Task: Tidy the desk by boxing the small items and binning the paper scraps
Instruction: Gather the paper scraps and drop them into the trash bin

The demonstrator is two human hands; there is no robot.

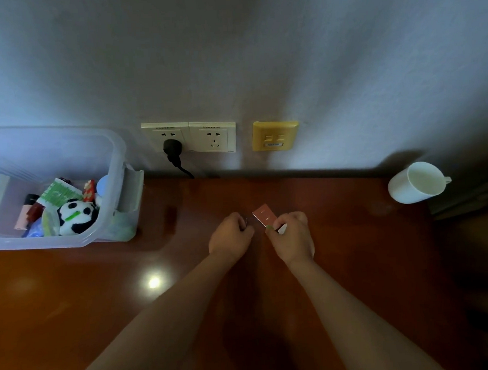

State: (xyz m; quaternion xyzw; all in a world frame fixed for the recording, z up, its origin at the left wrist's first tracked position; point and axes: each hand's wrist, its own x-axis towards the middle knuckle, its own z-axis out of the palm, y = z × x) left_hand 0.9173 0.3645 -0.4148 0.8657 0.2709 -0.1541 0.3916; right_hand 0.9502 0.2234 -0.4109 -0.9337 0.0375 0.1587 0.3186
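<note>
Right hand pinches a red paper scrap; left hand, curled closed, lies at its nine o'clock; clear box farther out at nine o'clock.

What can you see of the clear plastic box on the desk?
The clear plastic box sits at the desk's far left against the wall, partly cut off by the frame edge. Translucent walls, rounded corners, a handle or latch on its right end; no lid visible. It is open and holds small items: a panda plush, a green-printed packet, a pink tube and others. Neither hand touches it.
</note>
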